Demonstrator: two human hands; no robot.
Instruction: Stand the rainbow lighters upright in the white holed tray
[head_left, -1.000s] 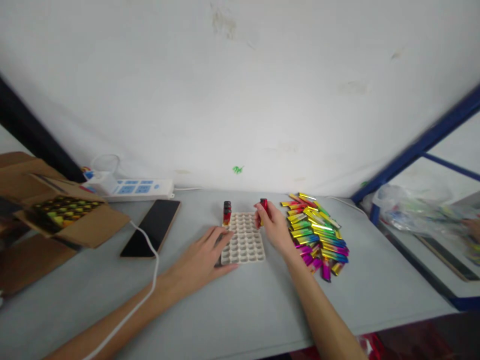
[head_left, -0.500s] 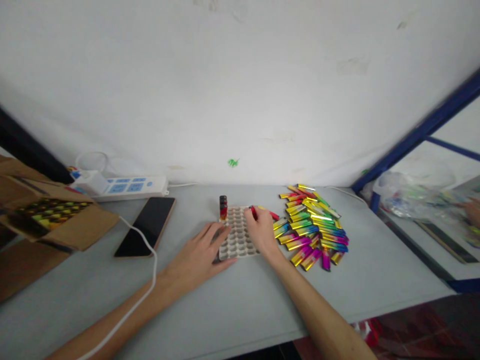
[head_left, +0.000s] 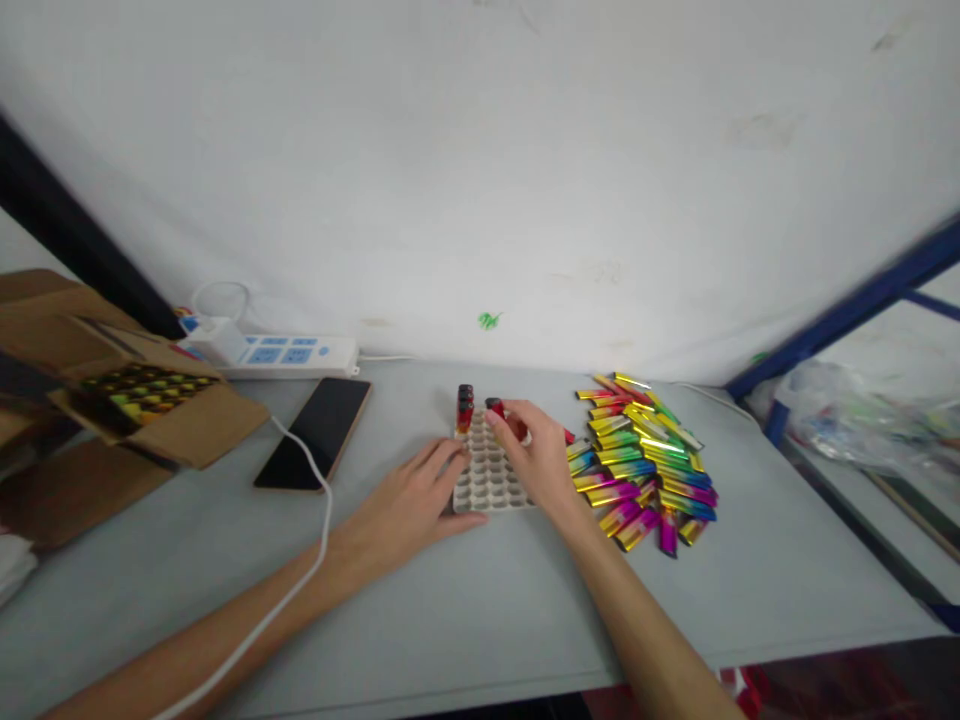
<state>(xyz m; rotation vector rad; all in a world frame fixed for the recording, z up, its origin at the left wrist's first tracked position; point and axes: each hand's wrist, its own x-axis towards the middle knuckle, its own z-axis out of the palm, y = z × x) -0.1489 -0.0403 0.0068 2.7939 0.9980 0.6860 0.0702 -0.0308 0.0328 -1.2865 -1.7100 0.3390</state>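
A pale tray with rows of holes (head_left: 491, 480) lies on the table between my hands. At its far left corner several red lighters (head_left: 465, 408) stand upright in a line. My left hand (head_left: 416, 495) rests against the tray's left side, fingers stretched and thumb apart near the front corner. Over the tray's far rows, my right hand (head_left: 536, 450) pinches a red lighter (head_left: 494, 406) with a dark top, held upright. Whether its lower end sits in a hole is hidden by my fingers. Just right of this hand is a heap of shiny multicoloured lighters (head_left: 637, 465).
A black phone (head_left: 315, 432) lies left of the tray, with a power strip (head_left: 292, 357) behind it. An open cardboard box (head_left: 202, 425) holding lighters stands at far left. A white cable (head_left: 315, 555) crosses above my left forearm. Plastic bags (head_left: 840, 415) are at right.
My right hand has brought the red lighter from a lower, tucked position to upright near the standing ones. My left hand stays at the tray. The whole view has shifted slightly.
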